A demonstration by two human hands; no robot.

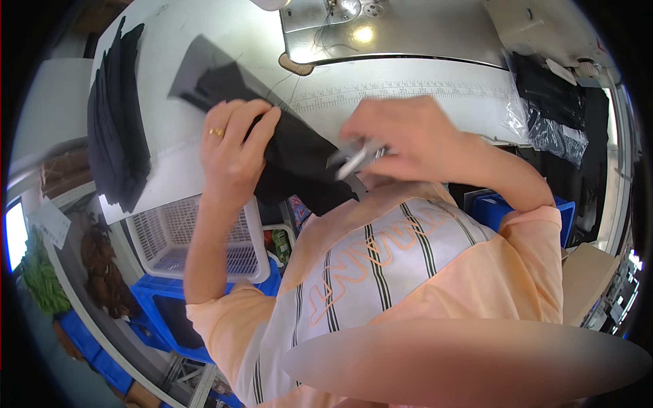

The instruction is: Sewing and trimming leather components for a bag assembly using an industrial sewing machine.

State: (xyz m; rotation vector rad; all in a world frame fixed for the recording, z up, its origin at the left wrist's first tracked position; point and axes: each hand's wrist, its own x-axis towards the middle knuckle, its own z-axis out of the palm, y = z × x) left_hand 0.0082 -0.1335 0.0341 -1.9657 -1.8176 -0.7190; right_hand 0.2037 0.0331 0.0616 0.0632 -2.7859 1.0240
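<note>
My left hand [238, 139], with a ring on one finger, pinches a dark piece of cloth [299, 143]. The cloth slants from the table down to my lap, and its far end [204, 71] is greyish and smeared by motion. To the right of it, my right hand [408, 139] is closed round small silver thread snips [360, 158]. They are blurred, so I cannot tell whether their blades touch the cloth. A loose thread [294, 92] shows against the white tabletop just past the cloth.
A stack of dark cloth pieces [119, 122] hangs over the table's left side. A sewing machine's metal bed [394, 37] lies at the back. At the right is a plastic-wrapped black bundle [554, 102]. Below the table stand a white basket [255, 255] and a blue crate [160, 299].
</note>
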